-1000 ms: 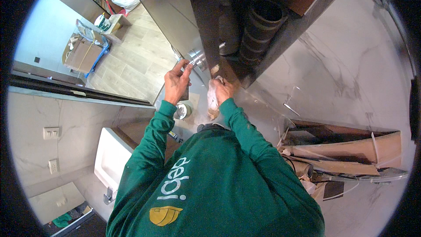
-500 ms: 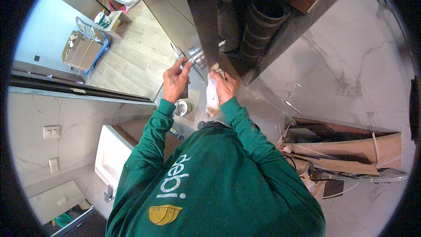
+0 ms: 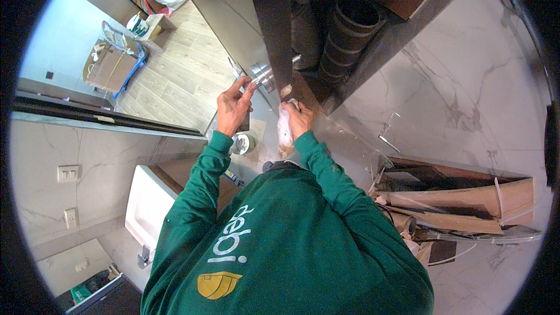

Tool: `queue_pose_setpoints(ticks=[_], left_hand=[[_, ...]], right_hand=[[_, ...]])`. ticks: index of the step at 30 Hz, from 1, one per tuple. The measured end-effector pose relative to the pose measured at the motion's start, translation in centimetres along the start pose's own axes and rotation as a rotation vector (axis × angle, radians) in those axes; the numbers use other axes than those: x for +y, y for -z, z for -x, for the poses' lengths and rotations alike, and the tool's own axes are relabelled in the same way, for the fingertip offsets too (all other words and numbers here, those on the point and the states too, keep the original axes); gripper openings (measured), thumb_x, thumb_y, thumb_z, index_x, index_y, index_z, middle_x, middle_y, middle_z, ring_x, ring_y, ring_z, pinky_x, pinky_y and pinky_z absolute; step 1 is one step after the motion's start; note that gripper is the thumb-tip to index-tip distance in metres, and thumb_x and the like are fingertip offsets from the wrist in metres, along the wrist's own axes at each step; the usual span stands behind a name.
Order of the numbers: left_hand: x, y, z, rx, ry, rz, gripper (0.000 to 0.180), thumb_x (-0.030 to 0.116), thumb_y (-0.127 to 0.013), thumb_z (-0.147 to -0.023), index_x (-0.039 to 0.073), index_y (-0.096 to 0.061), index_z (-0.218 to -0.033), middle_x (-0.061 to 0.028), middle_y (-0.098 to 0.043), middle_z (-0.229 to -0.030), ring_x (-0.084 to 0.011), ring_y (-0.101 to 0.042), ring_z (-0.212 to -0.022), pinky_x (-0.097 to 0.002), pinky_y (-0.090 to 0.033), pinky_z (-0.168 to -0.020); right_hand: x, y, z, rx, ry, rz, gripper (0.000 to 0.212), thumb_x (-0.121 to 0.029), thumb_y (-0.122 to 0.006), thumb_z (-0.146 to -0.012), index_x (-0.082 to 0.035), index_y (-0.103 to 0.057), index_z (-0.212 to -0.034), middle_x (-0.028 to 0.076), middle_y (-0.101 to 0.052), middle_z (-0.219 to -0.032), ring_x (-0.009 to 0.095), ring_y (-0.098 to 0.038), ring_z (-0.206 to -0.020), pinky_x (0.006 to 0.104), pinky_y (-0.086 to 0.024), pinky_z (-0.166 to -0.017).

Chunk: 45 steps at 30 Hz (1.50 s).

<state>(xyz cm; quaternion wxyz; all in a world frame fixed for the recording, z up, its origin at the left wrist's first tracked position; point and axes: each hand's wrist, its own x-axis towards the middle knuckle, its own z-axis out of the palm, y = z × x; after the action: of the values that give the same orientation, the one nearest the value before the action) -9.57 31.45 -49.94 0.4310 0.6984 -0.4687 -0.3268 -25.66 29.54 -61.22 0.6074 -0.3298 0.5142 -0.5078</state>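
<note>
Overhead view of a person in a green sweatshirt (image 3: 280, 245) at work against a dark upright cabinet panel (image 3: 274, 23). The left hand (image 3: 233, 111) is raised to the left of the panel's lower edge, its fingers (image 3: 248, 84) pinched around a small dark flat piece (image 3: 245, 121) and reaching toward a round metal fitting (image 3: 261, 74) seated just beside the panel; whether the fitting itself is touched cannot be told. The right hand (image 3: 300, 119) is clenched around a crumpled white cloth (image 3: 284, 131), which hangs down from the fist and is pressed near the foot of the panel, close to a pale smear (image 3: 286, 90) on its edge. The two hands are held near each other, one on either side of the panel's lower end. Below the left hand, a small round tin (image 3: 242, 143) is seen on the floor. A stack of dark ribbed tubes (image 3: 350, 29) is stored behind the panel, at the far right. To the right, on the marble-patterned floor (image 3: 455, 99), a pile of cardboard and board offcuts (image 3: 461, 198) is laid. At the near left, a white ceramic fixture (image 3: 146, 204) is set against the tiled wall, and a wood-look floor (image 3: 175, 76) is shown at the far left.
</note>
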Motion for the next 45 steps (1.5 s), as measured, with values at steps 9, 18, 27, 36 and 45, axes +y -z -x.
queue_pose_setpoints(ticks=[9,18,27,36,45], left_hand=[[0.0,-0.1,-0.1,0.009,0.011,0.012,0.034,0.029,-0.068,-0.093,0.003,-0.068,-0.114,-0.0044,-0.056,-0.058,-0.0093,-0.056,-0.050,-0.0281,-0.045,-0.049],[-0.4,-0.4,-0.4,0.000,-0.011,0.031,0.034,0.030,-0.068,-0.093,0.004,-0.068,-0.114,-0.0041,-0.056,-0.058,-0.0087,-0.055,-0.050,-0.0284,-0.046,-0.049],[0.2,-0.2,-0.2,-0.002,-0.014,-0.041,0.033,0.031,-0.067,-0.094,0.005,-0.068,-0.113,-0.0044,-0.056,-0.059,-0.0091,-0.056,-0.051,-0.0286,-0.047,-0.050],[0.4,-0.1,0.1,0.003,-0.007,-0.013,0.034,0.033,-0.066,-0.094,0.005,-0.068,-0.113,-0.0045,-0.056,-0.058,-0.0092,-0.056,-0.051,-0.0283,-0.047,-0.051],[0.3,0.1,0.3,0.016,-0.023,-0.031,0.033,0.033,-0.066,-0.094,0.005,-0.068,-0.113,-0.0041,-0.056,-0.057,-0.0094,-0.057,-0.051,-0.0285,-0.047,-0.049]], right_hand=[[1.1,0.2,-0.2,0.088,-0.062,-0.052,0.029,-0.023,-0.076,-0.077,0.000,-0.068,-0.093,0.005,-0.067,-0.089,0.015,-0.058,-0.079,0.0298,-0.046,-0.075],[0.7,-0.2,-0.1,0.028,-0.017,-0.157,0.024,-0.018,-0.074,-0.079,0.000,-0.069,-0.094,0.003,-0.067,-0.086,0.014,-0.059,-0.075,0.0293,-0.047,-0.070],[1.9,-0.2,-0.9,0.046,0.003,-0.089,0.019,-0.015,-0.073,-0.082,-0.001,-0.069,-0.093,0.002,-0.067,-0.086,0.013,-0.059,-0.074,0.0286,-0.048,-0.069],[-0.8,-1.0,1.0,0.006,-0.019,-0.248,0.017,-0.014,-0.074,-0.082,-0.002,-0.068,-0.093,0.002,-0.067,-0.088,0.012,-0.059,-0.077,0.0271,-0.047,-0.071],[-0.4,-1.4,1.1,-0.015,0.015,-0.239,0.017,-0.013,-0.073,-0.083,-0.001,-0.067,-0.093,0.002,-0.067,-0.088,0.011,-0.059,-0.077,0.0273,-0.047,-0.071]])
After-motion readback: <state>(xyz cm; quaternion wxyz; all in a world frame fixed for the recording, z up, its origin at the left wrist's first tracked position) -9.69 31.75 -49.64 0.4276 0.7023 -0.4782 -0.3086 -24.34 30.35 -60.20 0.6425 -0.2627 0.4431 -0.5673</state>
